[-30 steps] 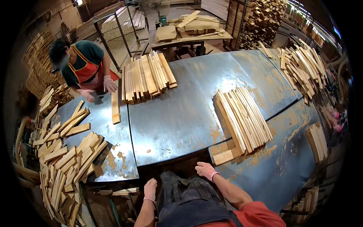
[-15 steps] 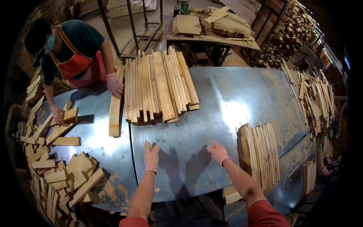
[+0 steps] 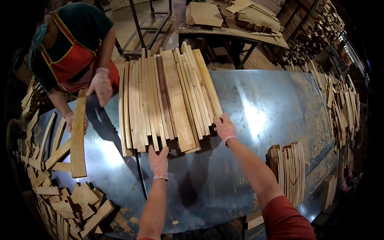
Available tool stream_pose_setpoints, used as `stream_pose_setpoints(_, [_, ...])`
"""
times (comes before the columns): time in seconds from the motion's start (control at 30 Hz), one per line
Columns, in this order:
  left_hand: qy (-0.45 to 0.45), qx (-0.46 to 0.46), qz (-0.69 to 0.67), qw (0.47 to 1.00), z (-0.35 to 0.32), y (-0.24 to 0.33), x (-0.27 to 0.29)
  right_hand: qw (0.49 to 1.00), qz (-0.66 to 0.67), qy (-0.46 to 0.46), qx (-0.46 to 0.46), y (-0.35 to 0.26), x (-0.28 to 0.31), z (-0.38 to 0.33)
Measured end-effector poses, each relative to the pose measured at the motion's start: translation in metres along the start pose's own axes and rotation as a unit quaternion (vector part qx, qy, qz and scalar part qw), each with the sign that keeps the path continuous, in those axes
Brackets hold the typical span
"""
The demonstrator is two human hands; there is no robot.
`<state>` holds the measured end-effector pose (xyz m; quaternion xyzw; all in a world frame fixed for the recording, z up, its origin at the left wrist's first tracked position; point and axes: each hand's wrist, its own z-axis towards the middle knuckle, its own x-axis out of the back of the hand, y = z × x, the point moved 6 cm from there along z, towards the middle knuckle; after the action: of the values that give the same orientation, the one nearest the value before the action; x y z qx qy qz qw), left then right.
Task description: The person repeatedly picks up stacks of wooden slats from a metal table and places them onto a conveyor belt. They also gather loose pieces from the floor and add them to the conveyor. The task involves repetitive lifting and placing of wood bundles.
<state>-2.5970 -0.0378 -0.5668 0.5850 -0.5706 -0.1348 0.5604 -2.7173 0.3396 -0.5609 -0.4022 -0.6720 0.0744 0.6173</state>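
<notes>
A row of long wooden strips [image 3: 176, 100] lies side by side on the metal tabletop in front of me. My left hand [image 3: 159, 163], in a pale pinkish glove, is at the near ends of the strips left of the middle, thumb and fingers spread apart. At the pile's near right corner, my right hand [image 3: 225, 128], gloved alike, has its fingers bent around the end of the outermost board [image 3: 208, 86]. Part of those fingers is hidden by the wood.
Across on the left, a co-worker in a red apron [image 3: 76, 56] holds a long board [image 3: 79, 140]. Short offcuts [image 3: 86, 204] heap at the lower left. A smaller strip stack [image 3: 292, 172] lies right on the metal table [image 3: 236, 168]; more wood is piled beyond.
Both my hands have moved forward from above the bare metal to the near ends of the strips. The co-worker has lifted the long board away from beside the pile. My view has shifted.
</notes>
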Motion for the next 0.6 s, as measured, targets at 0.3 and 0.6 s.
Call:
stream_pose_setpoints(0.3, [-0.072, -0.027, 0.027, 0.997, 0.013, 0.035, -0.007, 0.917, -0.339, -0.052, 0.202, 0.028, -0.040, 0.046])
stream_pose_setpoints(0.6, [-0.036, -0.007, 0.247, 0.968, 0.019, 0.043, -0.005, 0.972, -0.196, -0.115, 0.062, -0.064, 0.011, 0.017])
